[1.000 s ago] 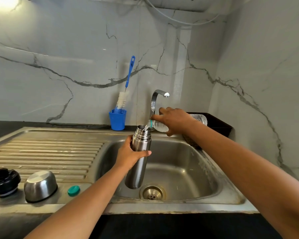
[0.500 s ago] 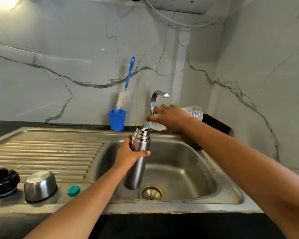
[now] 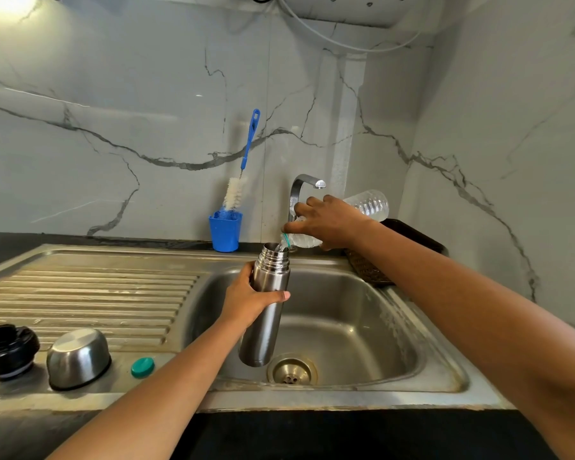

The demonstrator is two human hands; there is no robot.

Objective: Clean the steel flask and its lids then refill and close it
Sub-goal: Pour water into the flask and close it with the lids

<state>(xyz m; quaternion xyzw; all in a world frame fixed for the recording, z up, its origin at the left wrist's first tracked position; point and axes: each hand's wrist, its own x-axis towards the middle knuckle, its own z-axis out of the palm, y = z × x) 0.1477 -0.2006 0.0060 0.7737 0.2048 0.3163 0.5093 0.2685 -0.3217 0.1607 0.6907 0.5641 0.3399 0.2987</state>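
Flask point(image 3: 265, 313): steel, lidless, upright

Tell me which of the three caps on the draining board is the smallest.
The teal bottle cap, flat and nearest the sink basin. The steel cup lid beside it is a far bigger dome, and the black stopper at the far left is bulkier still.

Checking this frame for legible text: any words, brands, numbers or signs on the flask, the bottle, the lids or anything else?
None can be read.
Steel flask: plain metal, no marking shows.
Plastic bottle: clear ribbed wall, no label in view.
Black lid, steel cup lid, green cap: no lettering visible.
Blue cup and bottle brush: unmarked.
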